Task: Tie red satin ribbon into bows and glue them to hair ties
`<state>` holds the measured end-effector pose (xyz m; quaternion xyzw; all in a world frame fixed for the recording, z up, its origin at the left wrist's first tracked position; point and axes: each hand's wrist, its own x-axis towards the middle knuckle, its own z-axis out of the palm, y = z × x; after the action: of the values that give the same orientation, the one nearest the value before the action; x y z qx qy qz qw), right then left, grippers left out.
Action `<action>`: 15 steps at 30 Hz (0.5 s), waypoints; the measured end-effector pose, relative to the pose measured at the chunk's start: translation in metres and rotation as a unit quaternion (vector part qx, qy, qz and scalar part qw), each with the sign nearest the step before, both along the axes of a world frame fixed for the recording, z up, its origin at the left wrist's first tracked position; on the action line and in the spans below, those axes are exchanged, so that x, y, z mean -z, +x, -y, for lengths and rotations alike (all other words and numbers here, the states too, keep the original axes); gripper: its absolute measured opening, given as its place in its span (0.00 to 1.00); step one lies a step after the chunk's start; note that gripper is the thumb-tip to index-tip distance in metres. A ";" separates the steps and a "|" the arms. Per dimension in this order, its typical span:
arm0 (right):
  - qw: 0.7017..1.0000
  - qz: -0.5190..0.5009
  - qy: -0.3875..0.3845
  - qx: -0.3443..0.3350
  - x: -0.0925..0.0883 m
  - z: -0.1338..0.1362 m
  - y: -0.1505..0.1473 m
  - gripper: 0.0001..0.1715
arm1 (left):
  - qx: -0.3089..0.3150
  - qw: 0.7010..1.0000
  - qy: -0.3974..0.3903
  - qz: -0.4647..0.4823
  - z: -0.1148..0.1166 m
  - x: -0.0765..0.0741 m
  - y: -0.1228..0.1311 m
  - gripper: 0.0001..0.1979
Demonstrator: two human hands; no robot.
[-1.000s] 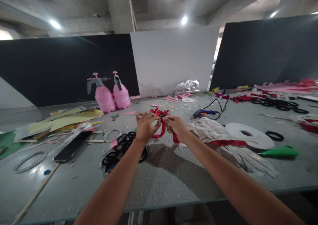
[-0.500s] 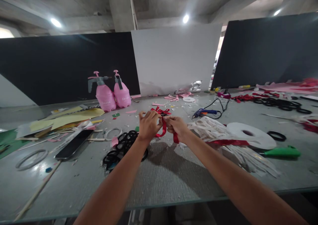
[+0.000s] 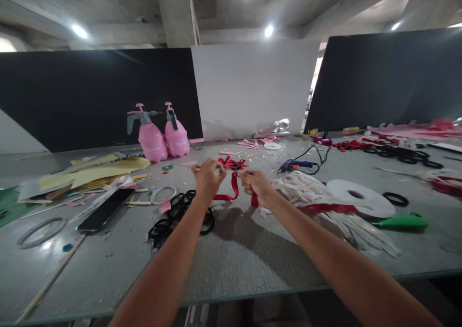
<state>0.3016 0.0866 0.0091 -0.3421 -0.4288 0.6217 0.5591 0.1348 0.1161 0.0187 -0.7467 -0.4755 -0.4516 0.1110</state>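
Observation:
My right hand (image 3: pixel 257 186) is closed in a pinch on a red ribbon (image 3: pixel 235 187). One length of the ribbon curves down from the fingertips and runs left, passing behind my left hand (image 3: pixel 209 178); a short end shows below the right palm. The left hand is raised beside it, thumb and fingers curled together and slightly blurred. Whatever may be between those fingers is hidden. Just beyond both hands lie red ribbon bows (image 3: pixel 233 163). A heap of black elastic bands (image 3: pixel 180 214) sits near the left forearm.
Right of the hands are white strips (image 3: pixel 299 187), a white roll (image 3: pixel 357 197), a green-handled tool (image 3: pixel 406 221) and a glue gun (image 3: pixel 298 164). To the left lie a phone (image 3: pixel 106 210) and yellow sheets (image 3: pixel 97 172). Two pink spray bottles (image 3: pixel 152 141) stand at the back.
My left hand has moved left, away from the right hand, and more of the ribbon and bows now shows between them. The right hand keeps its pinch in nearly the same place.

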 end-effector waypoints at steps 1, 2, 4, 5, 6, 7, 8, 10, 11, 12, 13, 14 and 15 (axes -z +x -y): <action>1.000 -0.006 0.006 -0.001 -0.001 0.000 0.002 0.19 | -0.008 0.999 -0.008 0.041 -0.006 0.001 -0.008 0.03; 1.000 -0.010 0.013 -0.004 -0.003 0.000 0.004 0.19 | 0.000 0.997 -0.015 0.080 -0.012 0.001 -0.015 0.03; 0.999 -0.015 0.026 -0.014 -0.005 0.000 0.008 0.19 | 0.046 0.983 -0.039 0.171 -0.021 0.003 -0.025 0.05; 0.999 -0.016 0.030 -0.021 -0.006 0.001 0.009 0.19 | 0.079 0.972 -0.060 0.213 -0.024 0.004 -0.026 0.06; 0.999 -0.016 0.033 -0.029 -0.007 0.002 0.010 0.20 | 0.116 0.957 -0.086 0.252 -0.025 0.005 -0.024 0.08; 0.998 -0.017 0.036 -0.039 -0.007 0.002 0.010 0.20 | 0.156 0.939 -0.118 0.284 -0.024 0.007 -0.020 0.09; 0.998 -0.017 0.039 -0.049 -0.008 0.003 0.010 0.19 | 0.197 0.918 -0.153 0.309 -0.022 0.008 -0.015 0.11; 0.997 -0.017 0.044 -0.068 -0.009 0.005 0.010 0.18 | 0.274 0.868 -0.230 0.343 -0.015 0.009 -0.001 0.13; 0.996 -0.013 0.046 -0.075 -0.009 0.006 0.010 0.18 | 0.306 0.840 -0.274 0.353 -0.011 0.010 0.005 0.13; 0.996 -0.007 0.047 -0.080 -0.009 0.007 0.011 0.17 | 0.336 0.810 -0.320 0.357 -0.007 0.010 0.011 0.13; 0.995 0.002 0.049 -0.083 -0.009 0.007 0.011 0.17 | 0.366 0.779 -0.365 0.355 -0.003 0.010 0.016 0.14; 0.995 0.013 0.052 -0.084 -0.009 0.007 0.012 0.17 | 0.393 0.748 -0.404 0.351 0.001 0.010 0.019 0.15; 0.994 0.026 0.058 -0.085 -0.009 0.007 0.013 0.17 | 0.415 0.720 -0.434 0.347 0.004 0.010 0.021 0.17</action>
<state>0.3150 0.0800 0.0182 -0.2874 -0.5060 0.6323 0.5114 0.1563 0.1124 0.0092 -0.6265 -0.2672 -0.4243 -0.5967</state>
